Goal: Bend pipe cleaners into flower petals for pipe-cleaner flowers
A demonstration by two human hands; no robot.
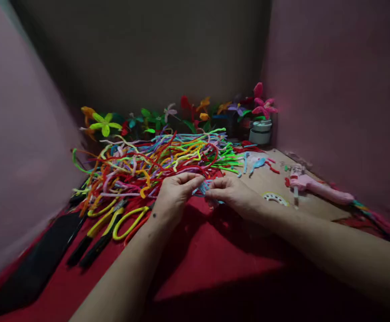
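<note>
Light blue pipe cleaner (200,189) pieces are pinched between my two hands, above the red cloth (221,264). My left hand (178,192) closes thumb and fingertips on their left side. From the right, my right hand (233,193) grips the same pieces, its fingers bent together. The exact shape of the blue piece is partly hidden by the fingers. Just beyond my hands spreads a big heap of loose pipe cleaners (161,156) in many colours. To the right on a brown board (258,179) lies a separate light blue pipe cleaner piece (257,164).
Pliers (104,228) and yellow-handled scissors (131,223) lie left of my left arm, beside a black flat object (37,264). A pink glue gun (318,185) rests on the board at right. Pipe cleaner flowers (106,124) and a grey pot (260,132) line the back.
</note>
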